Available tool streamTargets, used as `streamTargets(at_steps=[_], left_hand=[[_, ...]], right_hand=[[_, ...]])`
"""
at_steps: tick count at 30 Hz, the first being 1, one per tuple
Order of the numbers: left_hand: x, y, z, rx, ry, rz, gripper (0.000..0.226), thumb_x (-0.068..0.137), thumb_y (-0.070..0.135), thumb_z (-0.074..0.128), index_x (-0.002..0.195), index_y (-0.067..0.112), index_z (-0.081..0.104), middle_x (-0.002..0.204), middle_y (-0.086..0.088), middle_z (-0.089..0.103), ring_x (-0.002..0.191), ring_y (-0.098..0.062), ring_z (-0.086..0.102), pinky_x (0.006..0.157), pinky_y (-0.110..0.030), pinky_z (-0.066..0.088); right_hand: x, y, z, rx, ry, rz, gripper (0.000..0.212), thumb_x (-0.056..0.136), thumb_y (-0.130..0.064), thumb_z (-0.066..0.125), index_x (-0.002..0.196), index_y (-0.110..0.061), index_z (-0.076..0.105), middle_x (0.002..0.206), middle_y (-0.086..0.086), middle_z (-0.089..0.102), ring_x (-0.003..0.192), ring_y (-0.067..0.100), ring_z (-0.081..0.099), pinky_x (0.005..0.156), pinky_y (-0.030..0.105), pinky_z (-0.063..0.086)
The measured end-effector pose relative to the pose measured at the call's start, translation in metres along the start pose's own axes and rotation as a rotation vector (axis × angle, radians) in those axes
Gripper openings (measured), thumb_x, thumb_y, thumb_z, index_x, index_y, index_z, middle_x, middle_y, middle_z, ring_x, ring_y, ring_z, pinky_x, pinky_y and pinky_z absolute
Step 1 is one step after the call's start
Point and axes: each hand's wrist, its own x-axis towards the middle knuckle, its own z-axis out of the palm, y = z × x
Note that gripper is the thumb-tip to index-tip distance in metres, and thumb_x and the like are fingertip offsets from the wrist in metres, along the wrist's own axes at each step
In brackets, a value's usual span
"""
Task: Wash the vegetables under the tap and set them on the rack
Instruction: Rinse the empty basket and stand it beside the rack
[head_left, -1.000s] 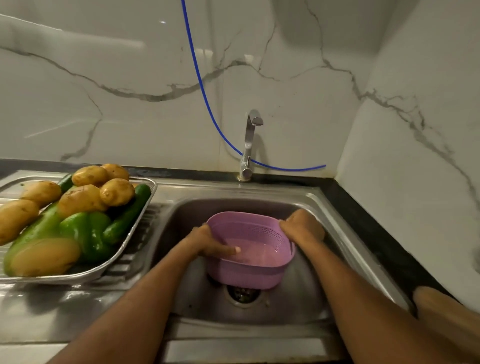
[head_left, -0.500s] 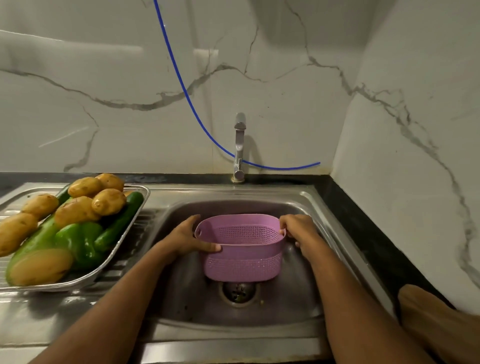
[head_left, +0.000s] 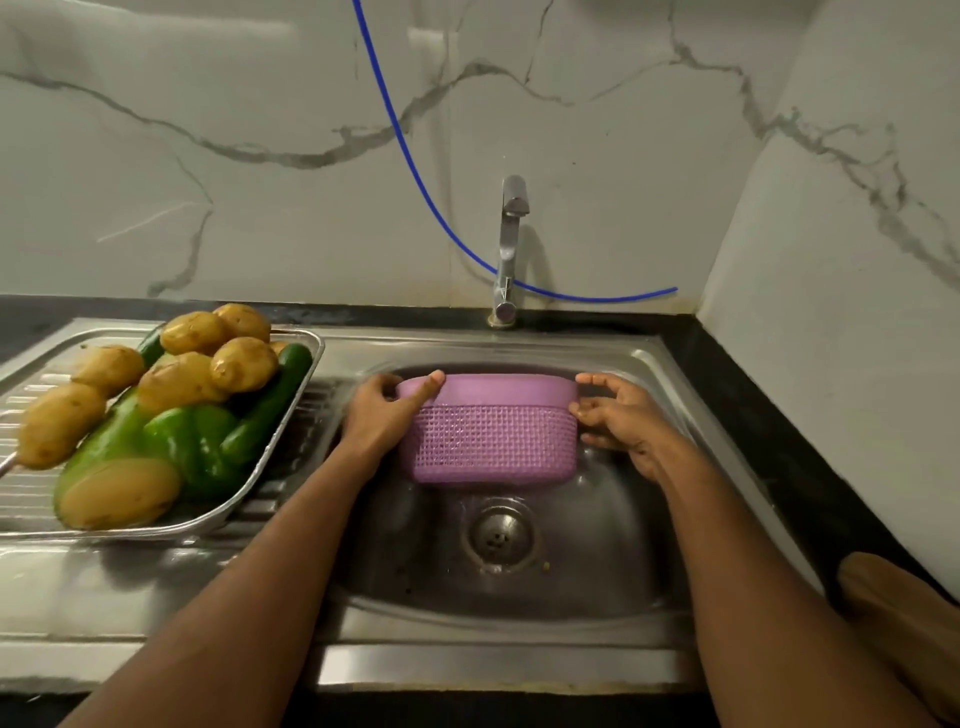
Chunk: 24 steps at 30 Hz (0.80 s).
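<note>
Both forearms are bare to the frame's edge, and the left hand (head_left: 382, 415) and right hand (head_left: 618, 421) wear no gloves.

Walls: white marble (head_left: 260, 156) with grey veins, meeting in a corner at upper right.
Bench: black top (head_left: 779, 415) edging the walls.

My left hand (head_left: 384, 415) covers the near left corner of the purple basket (head_left: 491, 441), and from here I can't see inside it. The steel tray (head_left: 291, 431) runs off the left edge. Cucumbers (head_left: 270, 400) lie half buried under potatoes (head_left: 241, 364). A brown shape (head_left: 898, 618) is cut off at bottom right; I can't tell what it is.
</note>
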Motion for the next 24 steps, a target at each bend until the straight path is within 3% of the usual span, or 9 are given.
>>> streamTargets(at_steps=[5,9,11,15,20,22,24], left_hand=[[-0.007,0.008,-0.002,-0.116,-0.017,0.029,0.039,0.092,0.049,0.069,0.121,0.025,0.064,0.11,0.0,0.071,0.1,-0.02,0.07,0.095,-0.047,0.058],[-0.016,0.018,-0.001,-0.234,-0.039,0.057,0.029,0.097,0.027,0.068,0.124,0.019,0.066,0.106,0.007,0.069,0.101,-0.011,0.068,0.085,-0.025,0.056],[-0.021,0.021,-0.001,-0.252,-0.046,0.078,0.033,0.098,0.029,0.066,0.13,0.019,0.065,0.11,0.007,0.069,0.101,-0.002,0.063,0.079,-0.016,0.049],[-0.025,0.02,-0.001,-0.245,-0.082,0.096,0.039,0.103,0.039,0.056,0.136,0.02,0.062,0.118,0.012,0.065,0.103,0.003,0.058,0.078,-0.012,0.043],[-0.028,0.011,0.0,-0.19,-0.122,0.031,0.054,0.102,0.058,0.045,0.14,0.024,0.06,0.129,0.004,0.066,0.117,-0.014,0.061,0.094,-0.029,0.047],[-0.03,0.011,0.002,-0.153,-0.119,0.032,0.055,0.101,0.063,0.04,0.134,0.026,0.063,0.122,0.005,0.068,0.111,-0.011,0.063,0.092,-0.03,0.048],[-0.033,0.015,0.004,-0.135,-0.083,0.075,0.055,0.101,0.066,0.037,0.128,0.028,0.067,0.118,0.007,0.07,0.109,-0.01,0.064,0.094,-0.032,0.05]], right_hand=[[0.005,-0.001,-0.006,0.078,0.074,0.024,0.041,0.092,-0.01,0.073,0.127,-0.027,0.062,0.115,0.006,0.074,0.099,0.022,0.074,0.075,0.036,0.062],[0.012,-0.001,-0.005,0.121,0.12,0.09,0.036,0.092,-0.02,0.075,0.125,-0.023,0.062,0.106,0.007,0.077,0.092,0.022,0.076,0.072,0.035,0.062],[0.015,0.003,-0.006,0.097,0.136,0.095,0.036,0.092,-0.029,0.076,0.124,-0.021,0.063,0.101,0.006,0.079,0.083,0.02,0.077,0.068,0.033,0.061],[0.015,0.005,-0.008,0.033,0.157,0.078,0.046,0.087,-0.042,0.079,0.122,-0.016,0.066,0.087,0.005,0.076,0.055,0.009,0.065,0.051,0.024,0.052],[0.008,-0.001,-0.007,-0.006,0.212,0.026,0.044,0.085,-0.041,0.081,0.116,-0.013,0.066,0.079,0.008,0.072,0.048,0.009,0.055,0.043,0.021,0.044],[0.004,-0.005,-0.004,-0.045,0.268,-0.011,0.033,0.087,-0.04,0.08,0.106,-0.015,0.071,0.083,0.005,0.074,0.054,0.008,0.063,0.048,0.022,0.049],[0.001,-0.009,-0.003,-0.114,0.354,-0.075,0.03,0.084,-0.047,0.079,0.099,-0.021,0.074,0.085,0.001,0.076,0.074,0.016,0.073,0.067,0.032,0.06]])
